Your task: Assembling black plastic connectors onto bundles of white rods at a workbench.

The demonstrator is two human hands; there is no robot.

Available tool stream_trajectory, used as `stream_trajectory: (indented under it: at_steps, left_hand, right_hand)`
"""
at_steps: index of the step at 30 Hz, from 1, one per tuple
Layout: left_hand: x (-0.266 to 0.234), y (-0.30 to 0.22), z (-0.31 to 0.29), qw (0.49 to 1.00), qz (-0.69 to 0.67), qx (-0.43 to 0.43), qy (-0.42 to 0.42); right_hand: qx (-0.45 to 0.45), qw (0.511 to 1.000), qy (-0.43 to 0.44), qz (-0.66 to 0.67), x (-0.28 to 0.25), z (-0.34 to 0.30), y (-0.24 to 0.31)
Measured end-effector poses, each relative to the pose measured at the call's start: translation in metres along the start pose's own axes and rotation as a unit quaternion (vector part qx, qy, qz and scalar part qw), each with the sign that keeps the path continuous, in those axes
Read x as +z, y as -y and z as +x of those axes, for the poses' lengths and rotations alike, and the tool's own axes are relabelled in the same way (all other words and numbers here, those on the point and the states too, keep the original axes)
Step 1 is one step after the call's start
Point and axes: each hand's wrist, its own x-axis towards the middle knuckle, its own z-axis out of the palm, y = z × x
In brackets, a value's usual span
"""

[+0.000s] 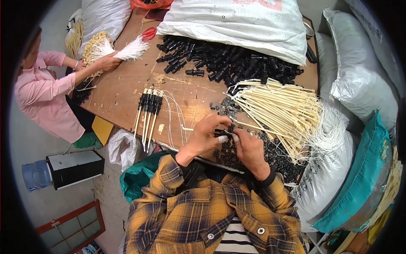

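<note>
Left hand and right hand both pinched shut on a small black cap at table edge, six o'clock. Loose caps at five; cream rods at three; finished pieces at nine. Judgement: keep the cap square to the wire, press straight, fingertips close.

Red scissors upper left on wooden table; white sacks right; blue water jug, red-framed window lower left.
</note>
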Motion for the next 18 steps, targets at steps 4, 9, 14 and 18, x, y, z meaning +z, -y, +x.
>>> stream_trajectory:
  at_steps: [4,9,14,18]
  left_hand:
    - [-0.010,0.016,-0.001,0.983,0.118,0.136,0.037]
    - [-0.014,0.011,0.003,0.963,0.135,0.227,0.048]
    - [-0.020,0.017,-0.003,0.971,0.193,0.096,0.101]
    - [-0.010,0.023,-0.016,0.946,0.266,0.041,0.182]
  right_hand:
    - [-0.019,0.999,-0.024,0.036,0.000,0.002,0.002]
    - [0.025,0.995,0.092,0.021,0.009,-0.012,-0.006]
    - [0.069,0.995,0.067,0.030,0.019,-0.012,-0.020]
    - [0.088,0.993,0.077,0.022,0.020,-0.011,-0.020]
